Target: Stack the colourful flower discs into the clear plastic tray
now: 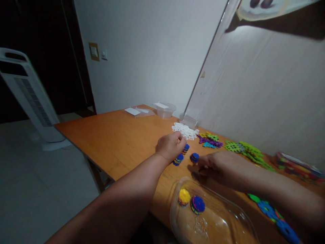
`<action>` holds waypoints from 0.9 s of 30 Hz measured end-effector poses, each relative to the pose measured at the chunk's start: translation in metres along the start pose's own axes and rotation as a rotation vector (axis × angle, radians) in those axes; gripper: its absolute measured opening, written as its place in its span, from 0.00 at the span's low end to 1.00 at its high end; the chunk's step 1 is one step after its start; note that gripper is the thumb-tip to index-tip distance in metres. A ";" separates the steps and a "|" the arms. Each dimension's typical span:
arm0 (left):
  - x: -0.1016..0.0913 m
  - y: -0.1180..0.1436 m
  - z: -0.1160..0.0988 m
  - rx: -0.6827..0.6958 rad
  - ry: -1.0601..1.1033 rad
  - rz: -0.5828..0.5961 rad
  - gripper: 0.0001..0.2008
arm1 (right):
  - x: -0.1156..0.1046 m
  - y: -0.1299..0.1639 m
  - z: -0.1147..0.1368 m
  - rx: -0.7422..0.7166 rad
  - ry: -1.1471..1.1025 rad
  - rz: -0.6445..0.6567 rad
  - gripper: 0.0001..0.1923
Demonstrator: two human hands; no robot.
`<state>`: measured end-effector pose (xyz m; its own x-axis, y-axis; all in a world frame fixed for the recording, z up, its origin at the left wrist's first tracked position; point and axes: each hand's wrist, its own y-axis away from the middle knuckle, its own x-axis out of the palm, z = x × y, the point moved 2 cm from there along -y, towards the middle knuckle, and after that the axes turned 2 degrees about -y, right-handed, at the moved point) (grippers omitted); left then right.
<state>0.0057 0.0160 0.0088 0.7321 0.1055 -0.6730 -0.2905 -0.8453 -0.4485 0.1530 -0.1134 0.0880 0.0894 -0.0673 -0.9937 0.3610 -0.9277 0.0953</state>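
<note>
My left hand (169,145) rests fist-like on the orange table (119,135), its fingers curled at a small stack of blue plastic discs (186,148). Another blue stack (178,159) lies just under that hand. My right hand (215,166) reaches in from the right, its fingertips touching a third blue stack (194,157). Whether either hand grips a stack is unclear. A clear plastic tub (223,220) at the near edge holds a yellow-topped stack (184,196) and a blue one (198,204).
White lattice pieces (185,130), purple and yellow ones (209,139) and green ones (245,150) lie along the wall. Clear containers (165,109) stand at the far end, a full box (297,166) at right. Blue and green pieces (274,213) lie near right. A white tower fan (33,101) stands on the floor.
</note>
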 end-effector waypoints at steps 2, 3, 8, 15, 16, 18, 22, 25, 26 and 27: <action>-0.001 0.000 -0.001 0.000 0.005 0.000 0.16 | -0.010 0.012 0.004 0.008 -0.087 -0.028 0.08; -0.001 0.000 -0.001 -0.001 0.007 0.001 0.16 | -0.015 0.019 0.008 -0.004 -0.138 -0.047 0.10; -0.001 0.000 -0.001 -0.002 0.009 -0.004 0.16 | -0.020 0.053 0.038 -0.109 -0.296 -0.212 0.13; 0.001 0.000 0.001 0.012 0.024 -0.016 0.15 | 0.030 0.074 0.052 -0.210 -0.136 -0.310 0.09; 0.001 -0.001 0.001 0.017 0.027 -0.020 0.15 | 0.038 0.076 0.050 -0.204 -0.111 -0.309 0.08; 0.001 0.000 0.001 0.020 0.029 -0.024 0.15 | 0.048 0.079 0.047 -0.205 -0.073 -0.324 0.07; 0.001 0.000 0.001 0.012 0.024 -0.023 0.16 | 0.053 0.078 0.049 -0.222 -0.047 -0.335 0.07; 0.001 -0.001 0.001 0.015 0.021 -0.021 0.15 | 0.050 0.074 0.054 -0.237 -0.036 -0.319 0.08; 0.001 -0.001 0.002 0.015 0.019 -0.020 0.15 | 0.048 0.073 0.056 -0.250 -0.033 -0.314 0.09; 0.001 -0.001 0.002 0.013 0.018 -0.018 0.15 | 0.046 0.072 0.058 -0.265 -0.032 -0.310 0.09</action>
<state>0.0058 0.0177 0.0072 0.7485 0.1113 -0.6538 -0.2848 -0.8363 -0.4684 0.1297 -0.2046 0.0458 -0.0882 0.1851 -0.9787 0.5936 -0.7793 -0.2009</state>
